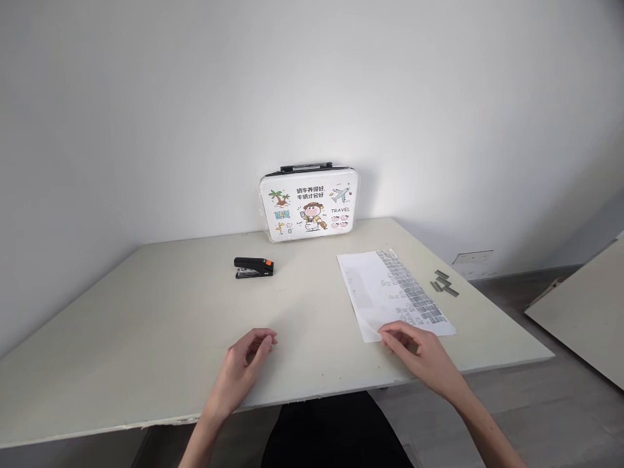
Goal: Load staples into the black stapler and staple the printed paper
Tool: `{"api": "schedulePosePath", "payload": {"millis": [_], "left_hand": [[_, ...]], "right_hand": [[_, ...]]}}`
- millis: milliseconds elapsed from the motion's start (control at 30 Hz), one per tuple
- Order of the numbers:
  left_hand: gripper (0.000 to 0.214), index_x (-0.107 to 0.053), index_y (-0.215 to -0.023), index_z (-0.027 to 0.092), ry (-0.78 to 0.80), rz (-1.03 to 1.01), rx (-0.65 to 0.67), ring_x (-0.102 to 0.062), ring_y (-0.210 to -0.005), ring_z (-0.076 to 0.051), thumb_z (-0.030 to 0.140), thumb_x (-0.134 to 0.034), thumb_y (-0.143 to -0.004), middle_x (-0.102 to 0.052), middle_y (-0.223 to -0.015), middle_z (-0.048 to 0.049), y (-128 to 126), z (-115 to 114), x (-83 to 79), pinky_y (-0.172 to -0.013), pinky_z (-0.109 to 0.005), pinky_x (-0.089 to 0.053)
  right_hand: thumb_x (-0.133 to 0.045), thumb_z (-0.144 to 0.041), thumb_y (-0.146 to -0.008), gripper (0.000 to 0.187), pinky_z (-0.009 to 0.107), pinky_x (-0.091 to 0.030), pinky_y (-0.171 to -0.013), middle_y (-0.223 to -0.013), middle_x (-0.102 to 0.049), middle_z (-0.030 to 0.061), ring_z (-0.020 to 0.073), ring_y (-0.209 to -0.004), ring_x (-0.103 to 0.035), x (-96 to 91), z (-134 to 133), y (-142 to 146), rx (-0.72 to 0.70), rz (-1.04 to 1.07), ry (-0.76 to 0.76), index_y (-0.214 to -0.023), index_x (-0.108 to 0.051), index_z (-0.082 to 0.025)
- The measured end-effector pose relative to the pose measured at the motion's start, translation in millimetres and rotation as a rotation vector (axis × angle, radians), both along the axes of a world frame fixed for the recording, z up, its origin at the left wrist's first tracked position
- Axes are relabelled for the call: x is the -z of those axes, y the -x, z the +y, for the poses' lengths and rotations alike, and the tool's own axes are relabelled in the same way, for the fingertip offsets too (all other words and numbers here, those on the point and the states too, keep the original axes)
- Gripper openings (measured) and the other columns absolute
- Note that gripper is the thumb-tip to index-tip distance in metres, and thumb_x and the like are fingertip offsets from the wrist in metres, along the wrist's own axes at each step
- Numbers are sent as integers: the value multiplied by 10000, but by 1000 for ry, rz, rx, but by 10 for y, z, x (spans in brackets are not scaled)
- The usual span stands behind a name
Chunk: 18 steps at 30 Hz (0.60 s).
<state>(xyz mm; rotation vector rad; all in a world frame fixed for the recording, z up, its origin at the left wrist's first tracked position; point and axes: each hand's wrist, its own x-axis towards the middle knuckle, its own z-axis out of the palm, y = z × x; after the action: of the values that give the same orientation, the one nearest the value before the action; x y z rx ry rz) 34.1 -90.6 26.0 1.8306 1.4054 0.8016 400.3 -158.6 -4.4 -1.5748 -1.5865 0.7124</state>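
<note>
A printed paper sheet point(390, 292) lies on the right part of the white table point(146, 338). My right hand point(419, 354) rests at the sheet's near corner, fingers loosely curled and touching its edge. My left hand point(244, 367) hovers over bare tabletop near the front edge, fingers bent and apart, holding nothing. A black stapler with an orange tip point(253, 266) sits further back, left of centre. Several grey staple strips point(443, 283) lie to the right of the sheet.
A white case with cartoon pictures and a black handle point(309, 205) stands upright against the wall at the table's back. Another board or table point(585, 312) is at the right, across a gap of grey floor.
</note>
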Motion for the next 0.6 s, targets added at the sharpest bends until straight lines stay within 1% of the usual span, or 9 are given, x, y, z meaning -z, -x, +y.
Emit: {"api": "schedulePosePath", "payload": {"millis": [100, 167, 200, 267, 300, 333, 400, 500, 600], "left_hand": [[429, -708, -1056, 241, -11, -6, -6, -727, -974, -256, 620, -527, -969, -770, -1008, -75, -10, -8, -13, -859, -331, -558], [425, -713, -1051, 241, -14, -15, -7, -730, -963, -253, 617, -534, -966, -772, -998, -74, -12, -12, -19, -865, -332, -561], [420, -715, -1048, 241, -14, -18, -7, -729, -958, -251, 612, -536, -967, -772, -996, -73, -11, -12, -19, -870, -331, -560], [410, -717, -1046, 242, -14, -20, -5, -725, -956, -248, 601, -534, -973, -771, -1000, -72, -4, -12, -13, -874, -330, -556], [408, -717, -1047, 242, -13, -18, -3, -722, -954, -248, 598, -531, -975, -770, -1001, -72, 1, -11, -7, -871, -330, -554], [406, -716, -1046, 243, -12, -16, -1, -721, -951, -247, 597, -528, -978, -769, -1000, -71, 7, -11, 1, -866, -329, -552], [404, -714, -1047, 246, -10, -10, 3, -719, -946, -244, 596, -524, -981, -768, -995, -66, 18, -12, 16, -855, -325, -549], [402, -708, -1059, 247, -15, -1, 2, -720, -935, -238, 590, -510, -993, -766, -1003, -63, 24, -17, 31, -832, -318, -553], [398, -702, -1098, 251, -86, 32, -7, -711, -1021, -257, 572, -485, -1009, -748, -1137, -86, 20, -8, 36, -871, -349, -568]], "right_hand": [[-489, -585, -1012, 373, 308, -563, -664, -873, -748, 50, 223, -796, -699, 28, 6, -42, 37, 1, -16, -1005, -714, -288], [-466, -583, -1017, 384, 316, -572, -638, -1089, -758, 83, 263, -971, -716, 79, 26, -118, 114, -71, -64, -1097, -701, -291], [-457, -581, -1018, 398, 332, -587, -662, -1223, -731, 93, 288, -1095, -694, 115, 41, -170, 155, -138, -99, -1169, -687, -294], [-434, -568, -1022, 459, 423, -607, -850, -1461, -613, 79, 329, -1345, -565, 206, 76, -285, 209, -302, -150, -1336, -631, -299], [-415, -559, -1028, 495, 491, -563, -991, -1539, -549, 62, 338, -1436, -478, 257, 88, -338, 213, -374, -151, -1407, -595, -297], [-395, -551, -1034, 527, 550, -481, -1107, -1590, -495, 45, 341, -1496, -400, 308, 93, -378, 207, -432, -136, -1461, -562, -291], [-359, -546, -1046, 562, 609, -340, -1214, -1635, -427, 20, 340, -1542, -317, 397, 70, -393, 182, -500, -90, -1513, -529, -283], [-371, -546, -1049, 566, 623, -308, -1234, -1641, -400, -10, 334, -1546, -305, 467, -42, -182, 148, -525, -79, -1541, -508, -304], [-435, -527, -1040, 568, 663, -321, -1215, -1643, -381, -30, 359, -1543, -304, 457, -174, 319, 96, -513, -128, -1579, -447, -348]]}}
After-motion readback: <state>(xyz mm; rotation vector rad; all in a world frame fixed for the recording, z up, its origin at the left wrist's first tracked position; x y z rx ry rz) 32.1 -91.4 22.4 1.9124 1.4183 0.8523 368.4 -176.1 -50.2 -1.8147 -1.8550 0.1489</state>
